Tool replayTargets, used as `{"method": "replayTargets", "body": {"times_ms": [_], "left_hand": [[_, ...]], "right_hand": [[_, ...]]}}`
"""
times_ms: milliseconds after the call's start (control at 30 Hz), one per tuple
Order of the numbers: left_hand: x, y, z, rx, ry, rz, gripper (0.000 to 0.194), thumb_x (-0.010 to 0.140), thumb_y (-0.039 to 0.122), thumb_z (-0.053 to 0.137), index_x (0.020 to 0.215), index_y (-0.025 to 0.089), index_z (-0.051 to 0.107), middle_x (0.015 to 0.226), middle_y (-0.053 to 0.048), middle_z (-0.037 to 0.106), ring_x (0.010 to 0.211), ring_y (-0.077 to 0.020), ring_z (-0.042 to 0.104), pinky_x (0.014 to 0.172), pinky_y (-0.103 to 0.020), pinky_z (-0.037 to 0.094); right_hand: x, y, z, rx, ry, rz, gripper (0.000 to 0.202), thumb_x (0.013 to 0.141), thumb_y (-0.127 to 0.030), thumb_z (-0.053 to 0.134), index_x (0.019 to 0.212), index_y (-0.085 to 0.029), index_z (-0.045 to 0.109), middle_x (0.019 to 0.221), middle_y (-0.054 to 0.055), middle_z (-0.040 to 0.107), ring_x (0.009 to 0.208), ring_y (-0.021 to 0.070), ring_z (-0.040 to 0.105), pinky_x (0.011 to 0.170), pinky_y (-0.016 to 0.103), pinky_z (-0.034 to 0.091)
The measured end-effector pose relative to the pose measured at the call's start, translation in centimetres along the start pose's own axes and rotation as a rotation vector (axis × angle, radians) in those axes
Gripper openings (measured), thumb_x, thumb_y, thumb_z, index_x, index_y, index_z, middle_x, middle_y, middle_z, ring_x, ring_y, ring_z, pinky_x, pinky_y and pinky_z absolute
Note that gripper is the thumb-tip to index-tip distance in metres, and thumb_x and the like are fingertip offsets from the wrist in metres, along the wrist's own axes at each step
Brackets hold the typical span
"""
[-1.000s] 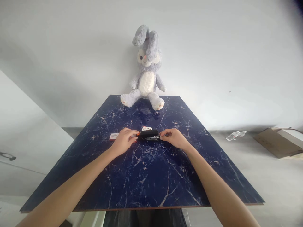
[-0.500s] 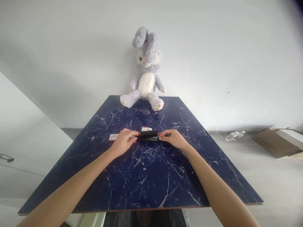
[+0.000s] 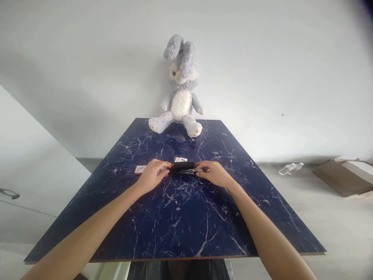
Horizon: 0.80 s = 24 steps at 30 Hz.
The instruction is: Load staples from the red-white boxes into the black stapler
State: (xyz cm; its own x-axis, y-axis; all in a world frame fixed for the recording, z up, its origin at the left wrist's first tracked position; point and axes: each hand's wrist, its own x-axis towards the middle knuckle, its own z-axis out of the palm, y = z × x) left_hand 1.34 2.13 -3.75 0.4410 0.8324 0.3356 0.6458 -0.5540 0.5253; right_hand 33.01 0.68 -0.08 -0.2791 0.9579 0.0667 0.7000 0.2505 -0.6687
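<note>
A black stapler (image 3: pixel 183 166) with orange at its left end and a slim metal track along its near side lies across the table, between my hands. My left hand (image 3: pixel 152 174) is closed around the orange end, thumb and fingers pinching it. At the other end, the fingers of my right hand (image 3: pixel 215 173) grip the metal track, and a small dark piece shows between them. Just behind the stapler is a small white box (image 3: pixel 181 159) with red and black print. Another white-and-red box (image 3: pixel 140 169) is partly covered by my left hand.
A grey plush rabbit (image 3: pixel 181 105) sits at the far edge of the dark blue marbled table (image 3: pixel 175 217), against the wall. On the floor to the right are a clear plastic bottle (image 3: pixel 288 168) and an open cardboard box (image 3: pixel 338 177). A white door with a handle (image 3: pixel 10 193) stands left.
My right hand has shifted slightly right, and more of the metal track shows beside the black body. A dark piece now shows between its fingers. My left hand keeps its grip.
</note>
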Motion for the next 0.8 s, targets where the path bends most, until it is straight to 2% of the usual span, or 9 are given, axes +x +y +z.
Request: {"method": "replayTargets", "body": {"times_ms": [100, 167, 267, 333, 400, 500, 633, 800], "left_hand": [[-0.1, 0.4, -0.2, 0.018, -0.012, -0.038, 0.032, 0.097, 0.038, 0.055, 0.125, 0.028, 0.065, 0.119, -0.007, 0.067, 0.115, -0.0273, 0.056, 0.097, -0.046, 0.047], [-0.1, 0.6, -0.2, 0.03, -0.015, -0.068, 0.036, 0.096, 0.038, 0.056, 0.13, 0.029, 0.062, 0.12, -0.007, 0.065, 0.116, -0.0276, 0.056, 0.099, -0.046, 0.047], [0.0, 0.6, -0.1, 0.006, -0.017, -0.096, 0.044, 0.095, 0.036, 0.058, 0.138, 0.031, 0.055, 0.125, -0.006, 0.063, 0.118, -0.0265, 0.057, 0.102, -0.045, 0.046], [0.1, 0.4, 0.0, -0.006, -0.008, -0.097, 0.044, 0.095, 0.036, 0.058, 0.138, 0.032, 0.054, 0.126, -0.006, 0.062, 0.119, -0.0257, 0.058, 0.103, -0.044, 0.046], [0.2, 0.4, 0.0, 0.0, 0.004, -0.087, 0.042, 0.095, 0.036, 0.059, 0.136, 0.031, 0.055, 0.125, -0.007, 0.062, 0.118, -0.0255, 0.059, 0.104, -0.044, 0.046], [0.3, 0.4, 0.1, 0.011, 0.007, -0.068, 0.04, 0.094, 0.036, 0.06, 0.133, 0.029, 0.058, 0.124, -0.008, 0.062, 0.116, -0.0257, 0.06, 0.104, -0.044, 0.046], [0.2, 0.6, 0.1, 0.022, 0.015, -0.056, 0.038, 0.094, 0.036, 0.06, 0.132, 0.029, 0.059, 0.121, -0.008, 0.062, 0.113, -0.0257, 0.06, 0.102, -0.045, 0.047], [0.1, 0.9, 0.1, 0.028, 0.045, -0.061, 0.037, 0.094, 0.035, 0.061, 0.131, 0.029, 0.059, 0.119, -0.007, 0.063, 0.112, -0.0257, 0.061, 0.1, -0.045, 0.048]], "right_hand": [[-1.0, -0.7, -1.5, -0.139, 0.102, 0.111, 0.023, 0.091, -0.035, 0.057, 0.107, -0.025, 0.071, 0.111, 0.006, 0.074, 0.097, 0.0259, 0.069, 0.083, 0.036, 0.052], [-1.8, -1.3, -1.4, -0.215, 0.068, 0.187, 0.037, 0.093, -0.032, 0.052, 0.127, -0.021, 0.061, 0.101, 0.01, 0.075, 0.091, 0.0284, 0.07, 0.081, 0.039, 0.052], [-3.0, -2.8, 1.0, -0.227, -0.072, 0.106, 0.069, 0.093, -0.031, 0.051, 0.155, -0.015, 0.028, 0.109, 0.017, 0.071, 0.096, 0.0312, 0.07, 0.085, 0.042, 0.052], [-3.4, -3.8, 3.4, -0.245, -0.027, -0.029, 0.084, 0.091, -0.027, 0.049, 0.16, -0.011, 0.004, 0.122, 0.02, 0.066, 0.119, 0.0339, 0.061, 0.099, 0.047, 0.047], [-3.4, -4.5, 5.4, -0.283, 0.02, -0.129, 0.093, 0.088, -0.022, 0.047, 0.158, -0.006, -0.012, 0.124, 0.021, 0.064, 0.134, 0.0346, 0.049, 0.111, 0.052, 0.037], [-2.9, -4.5, 6.6, -0.305, 0.065, -0.179, 0.098, 0.085, -0.02, 0.047, 0.156, -0.005, -0.018, 0.124, 0.02, 0.064, 0.141, 0.0347, 0.041, 0.116, 0.055, 0.031], [-2.3, -3.7, 5.8, -0.268, 0.061, -0.175, 0.101, 0.084, -0.022, 0.049, 0.157, -0.007, -0.018, 0.125, 0.02, 0.063, 0.143, 0.0369, 0.036, 0.11, 0.055, 0.039], [-1.9, -2.8, 5.6, -0.211, 0.053, -0.212, 0.101, 0.083, -0.02, 0.049, 0.158, -0.011, -0.018, 0.143, 0.023, 0.051, 0.141, 0.0379, 0.038, 0.107, 0.055, 0.042]]}}
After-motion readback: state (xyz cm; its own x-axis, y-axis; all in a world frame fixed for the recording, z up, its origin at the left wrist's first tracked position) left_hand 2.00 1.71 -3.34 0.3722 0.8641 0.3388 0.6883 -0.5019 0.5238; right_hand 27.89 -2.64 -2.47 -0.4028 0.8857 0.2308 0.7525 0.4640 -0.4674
